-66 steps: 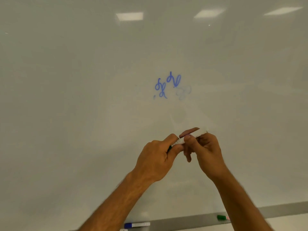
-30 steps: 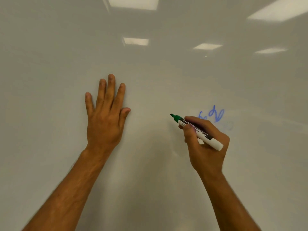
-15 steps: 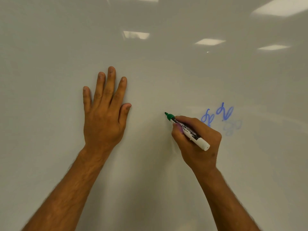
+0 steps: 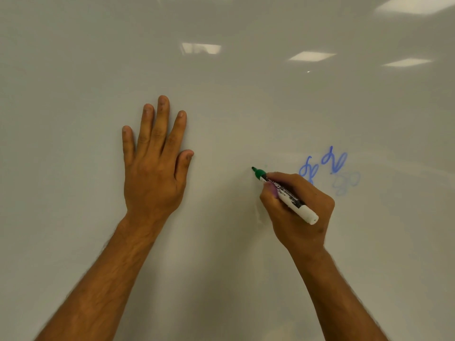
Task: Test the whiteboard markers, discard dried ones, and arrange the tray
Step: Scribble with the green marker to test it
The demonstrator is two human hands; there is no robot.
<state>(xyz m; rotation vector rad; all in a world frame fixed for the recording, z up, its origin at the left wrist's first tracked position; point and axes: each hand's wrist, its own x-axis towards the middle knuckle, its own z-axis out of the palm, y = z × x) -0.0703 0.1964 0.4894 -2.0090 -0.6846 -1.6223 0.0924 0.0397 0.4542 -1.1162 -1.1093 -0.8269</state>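
Right hand (image 4: pixel 298 212): closed in a writing grip on the uncapped green-tipped white plastic marker (image 4: pixel 285 195); long axis slants up-left, nib at the glossy whiteboard (image 4: pixel 221 70). Left hand (image 4: pixel 154 168): empty, flat, fingers spread, well apart leftward. Blue scribbles (image 4: pixel 330 166): just right.

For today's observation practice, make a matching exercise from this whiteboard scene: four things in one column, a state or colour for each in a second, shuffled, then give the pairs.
Column 1
1. left hand
2. right hand
3. marker
4. scribbles

Column 2
A. blue, partly faded
B. green tip at the whiteboard, cap off
C. flat on the board, fingers spread
D. closed around the marker barrel

Pairs: 1-C, 2-D, 3-B, 4-A
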